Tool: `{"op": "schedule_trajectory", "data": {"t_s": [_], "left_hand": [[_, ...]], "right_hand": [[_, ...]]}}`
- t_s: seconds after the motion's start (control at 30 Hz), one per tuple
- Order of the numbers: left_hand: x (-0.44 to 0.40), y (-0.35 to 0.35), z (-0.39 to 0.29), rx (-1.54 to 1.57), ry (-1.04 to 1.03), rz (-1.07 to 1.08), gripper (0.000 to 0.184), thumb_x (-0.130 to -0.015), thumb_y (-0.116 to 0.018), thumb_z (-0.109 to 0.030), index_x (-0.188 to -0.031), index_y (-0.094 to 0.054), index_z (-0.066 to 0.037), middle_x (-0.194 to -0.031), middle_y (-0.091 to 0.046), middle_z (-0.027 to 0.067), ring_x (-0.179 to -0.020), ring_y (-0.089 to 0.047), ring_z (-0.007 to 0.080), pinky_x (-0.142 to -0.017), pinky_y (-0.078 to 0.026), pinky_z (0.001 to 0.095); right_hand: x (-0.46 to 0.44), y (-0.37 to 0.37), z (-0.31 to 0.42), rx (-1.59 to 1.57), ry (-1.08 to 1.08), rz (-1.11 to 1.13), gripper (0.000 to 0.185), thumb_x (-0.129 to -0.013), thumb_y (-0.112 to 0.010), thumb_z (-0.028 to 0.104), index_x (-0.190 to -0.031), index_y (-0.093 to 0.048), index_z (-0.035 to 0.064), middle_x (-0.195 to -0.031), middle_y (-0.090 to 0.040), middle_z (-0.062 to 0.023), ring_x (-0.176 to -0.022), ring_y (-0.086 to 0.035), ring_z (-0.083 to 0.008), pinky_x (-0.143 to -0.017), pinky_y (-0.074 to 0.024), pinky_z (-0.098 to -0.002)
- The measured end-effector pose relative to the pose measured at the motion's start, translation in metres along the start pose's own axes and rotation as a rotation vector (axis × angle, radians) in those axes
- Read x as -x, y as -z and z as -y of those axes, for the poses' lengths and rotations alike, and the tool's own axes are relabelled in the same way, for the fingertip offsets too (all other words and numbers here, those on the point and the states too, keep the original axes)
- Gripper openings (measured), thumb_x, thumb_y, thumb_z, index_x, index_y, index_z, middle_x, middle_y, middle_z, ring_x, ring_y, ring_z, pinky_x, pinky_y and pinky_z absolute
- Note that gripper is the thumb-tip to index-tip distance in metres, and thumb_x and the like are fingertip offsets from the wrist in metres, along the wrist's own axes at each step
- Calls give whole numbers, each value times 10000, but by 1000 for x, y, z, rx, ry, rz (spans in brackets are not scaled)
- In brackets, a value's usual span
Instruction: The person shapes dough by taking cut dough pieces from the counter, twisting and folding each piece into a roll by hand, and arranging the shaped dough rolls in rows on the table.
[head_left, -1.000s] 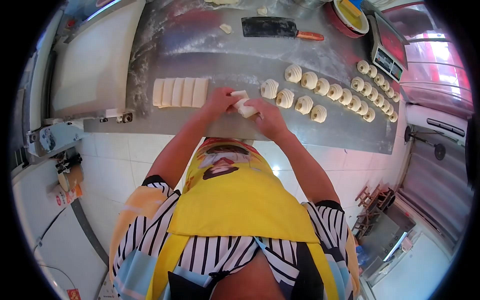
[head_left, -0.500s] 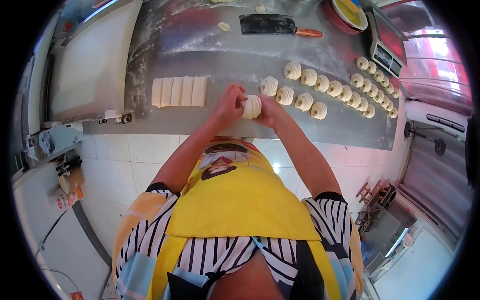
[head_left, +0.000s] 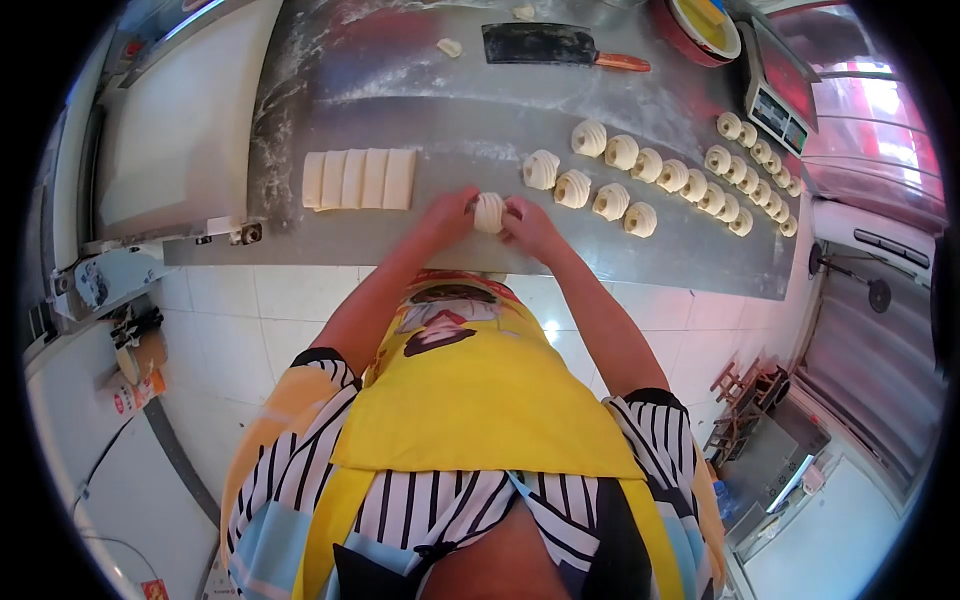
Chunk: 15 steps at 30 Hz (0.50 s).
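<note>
A ridged, rounded dough piece (head_left: 489, 213) is held between my two hands near the table's front edge. My left hand (head_left: 452, 214) grips its left side, and my right hand (head_left: 528, 226) has its fingers on the right side. To the left lies a row of flat white dough strips (head_left: 358, 179), side by side. Shaped dough rolls (head_left: 571, 188) stand on the right, the nearest one (head_left: 541, 169) just beyond my right hand.
A cleaver (head_left: 540, 44) with a wooden handle lies at the back of the metal table (head_left: 430, 125), near a dough scrap (head_left: 449, 47). At the back right are a bowl (head_left: 708, 30) and a scale (head_left: 777, 115). A machine (head_left: 180, 130) stands left.
The dough between my hands has gone from a loose, folded strip to a compact ridged roll. Since half a second ago, it has shifted slightly left, and my right fingers have come round its right side.
</note>
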<state>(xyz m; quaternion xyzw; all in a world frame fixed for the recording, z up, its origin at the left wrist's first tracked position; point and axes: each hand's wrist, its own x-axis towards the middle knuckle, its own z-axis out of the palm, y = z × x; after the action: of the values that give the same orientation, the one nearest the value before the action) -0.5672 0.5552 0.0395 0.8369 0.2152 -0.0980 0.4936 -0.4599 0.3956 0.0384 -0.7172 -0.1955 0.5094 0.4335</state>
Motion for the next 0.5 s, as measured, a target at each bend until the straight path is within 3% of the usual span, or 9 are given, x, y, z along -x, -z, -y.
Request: {"op": "schedule_trajectory", "data": {"t_s": [0.1, 0.2, 0.27, 0.37, 0.4, 0.5], "left_hand": [[12, -12, 4, 95, 41, 4, 248, -753, -537, -77, -1000, -527, -58, -871, -599, 219, -862, -556, 413, -729, -441, 434], [10, -13, 6, 80, 35, -34, 247, -751, -539, -67, -997, -520, -61, -865, -599, 217, -846, -559, 404, -717, -443, 430], [9, -16, 5, 31, -10, -86, 228, -753, -542, -58, -980, -515, -53, -845, -602, 217, -770, -602, 365, -657, -466, 418], [2, -5, 9, 571, 282, 238, 215, -760, -546, -46, -970, -498, -49, -792, -603, 198, -620, -633, 264, -521, -472, 385], [2, -5, 7, 538, 276, 220, 217, -761, -553, -46, -970, -493, -50, -765, -604, 184, -586, -627, 236, -491, -468, 370], [1, -7, 4, 413, 241, 128, 227, -762, -574, -52, -970, -481, -48, -690, -606, 145, -514, -614, 184, -438, -464, 341]], "right_hand": [[10, -5, -3, 593, 274, -127, 240, -803, -570, 185, -985, -492, 50, -833, -616, -165, -735, -608, -343, -660, -480, -434], [6, -16, -4, 587, 34, -259, 217, -784, -543, 134, -975, -462, 70, -874, -608, -199, -777, -585, -413, -697, -448, -494], [4, -20, -6, 555, 38, -308, 230, -764, -551, 103, -972, -460, 72, -846, -599, -203, -795, -576, -415, -688, -440, -472], [-2, -21, -16, 592, 113, -378, 248, -756, -552, 75, -983, -455, 59, -795, -597, -192, -749, -597, -382, -636, -461, -442], [-5, -21, -20, 614, 151, -396, 252, -757, -551, 69, -988, -452, 52, -777, -599, -186, -721, -611, -365, -613, -474, -433], [-5, -7, -14, 20, -59, -123, 232, -759, -551, 45, -967, -451, 21, -730, -595, -150, -609, -634, -280, -514, -501, -376]]}}
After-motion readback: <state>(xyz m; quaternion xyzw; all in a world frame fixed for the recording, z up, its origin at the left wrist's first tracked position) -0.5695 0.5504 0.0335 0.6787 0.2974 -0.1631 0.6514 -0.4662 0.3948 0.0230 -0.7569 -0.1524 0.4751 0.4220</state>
